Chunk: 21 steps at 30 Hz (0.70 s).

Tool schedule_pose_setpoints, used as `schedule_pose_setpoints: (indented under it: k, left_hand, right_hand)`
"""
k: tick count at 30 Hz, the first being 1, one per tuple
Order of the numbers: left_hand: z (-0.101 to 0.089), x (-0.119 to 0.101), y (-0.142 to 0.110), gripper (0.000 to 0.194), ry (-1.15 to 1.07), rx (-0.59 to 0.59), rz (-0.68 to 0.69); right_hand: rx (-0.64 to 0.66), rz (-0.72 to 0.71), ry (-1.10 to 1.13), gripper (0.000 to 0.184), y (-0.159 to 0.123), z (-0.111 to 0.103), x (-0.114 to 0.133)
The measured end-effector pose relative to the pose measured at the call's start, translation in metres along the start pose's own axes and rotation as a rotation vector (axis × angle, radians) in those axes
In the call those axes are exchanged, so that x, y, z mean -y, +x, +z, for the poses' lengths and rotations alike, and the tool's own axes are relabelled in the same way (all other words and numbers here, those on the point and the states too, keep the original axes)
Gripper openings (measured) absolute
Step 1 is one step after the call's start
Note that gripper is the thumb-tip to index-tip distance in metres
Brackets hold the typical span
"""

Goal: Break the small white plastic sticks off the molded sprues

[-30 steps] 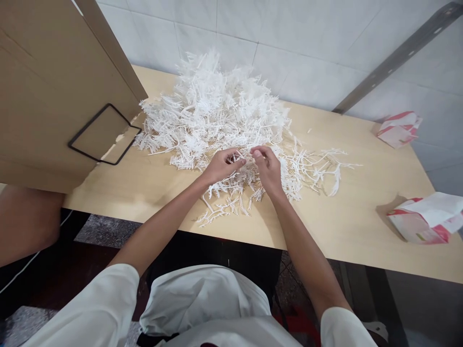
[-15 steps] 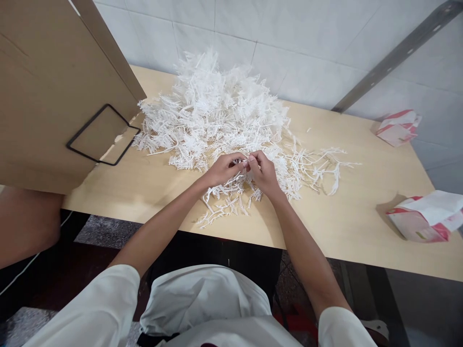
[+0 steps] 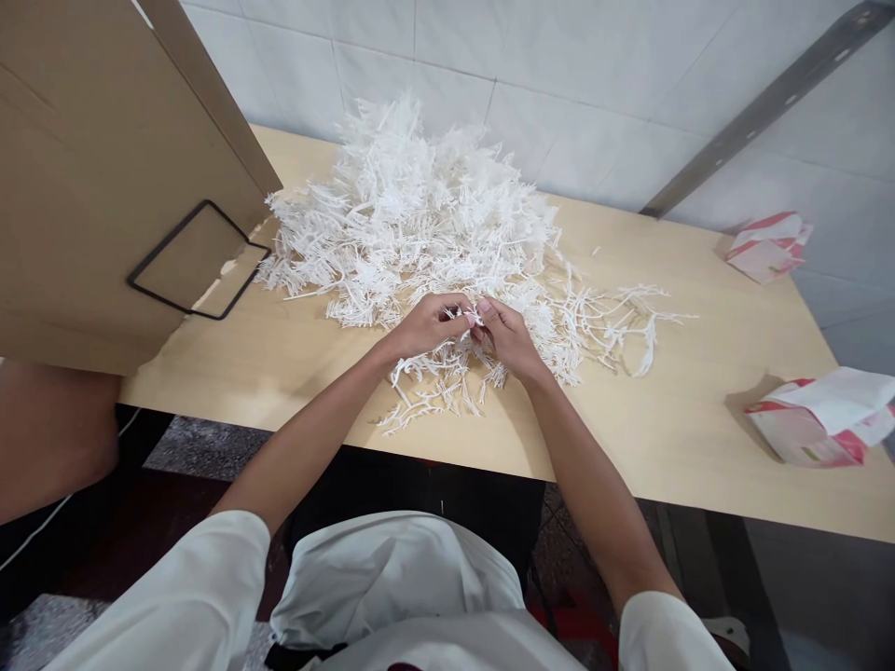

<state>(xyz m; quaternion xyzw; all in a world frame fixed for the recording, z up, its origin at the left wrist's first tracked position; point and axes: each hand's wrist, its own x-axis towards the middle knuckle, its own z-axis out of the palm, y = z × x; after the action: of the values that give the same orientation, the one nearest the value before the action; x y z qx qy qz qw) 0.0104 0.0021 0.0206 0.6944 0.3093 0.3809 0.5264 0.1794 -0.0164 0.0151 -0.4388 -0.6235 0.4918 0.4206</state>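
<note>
A large heap of white artificial plant sprigs point(image 3: 419, 205) lies against the wall. In front of it my left hand point(image 3: 434, 324) is closed, with a small white sprig point(image 3: 470, 317) pinched between thumb and fingers. My right hand point(image 3: 509, 334) meets it, its thumb and fingertips pressed together on the same sprig. Beneath both hands are loose white branched stems point(image 3: 419, 405) near the table's front edge. More bare-looking white stems point(image 3: 622, 321) spread to the right of the heap. The fingers hide part of the held sprig.
On the left stands a cardboard box point(image 3: 104, 186), with a black wire frame point(image 3: 202, 261) at its lower edge. Two red-and-white paper packets point(image 3: 769, 247) sit on the right of the wooden table point(image 3: 671, 419). A metal strip point(image 3: 762, 112) leans on the tiled wall. Another person's bare limb point(image 3: 56, 438) shows at far left.
My right fingers have shifted slightly down against the left hand, and more of the white sprig shows between them. The heap and surroundings look the same.
</note>
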Motion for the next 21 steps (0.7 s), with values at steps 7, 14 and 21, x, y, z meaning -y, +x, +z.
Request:
schedule_pose_setpoints:
  k: [7,14,21]
  left_hand:
    - [0.003,0.003,0.001,0.027,0.013,-0.069,-0.005]
    - [0.006,0.007,0.0,0.017,0.178,-0.128,0.009]
    - [0.007,0.011,0.0,0.016,0.276,-0.03,0.039]
  right_hand:
    - [-0.063,-0.004,0.069,0.046,0.001,-0.001,-0.005]
    - [-0.041,-0.119,-0.152,0.018,-0.001,-0.013,0.001]
    - [-0.136,-0.214,-0.471,0.004,-0.002,-0.009,-0.003]
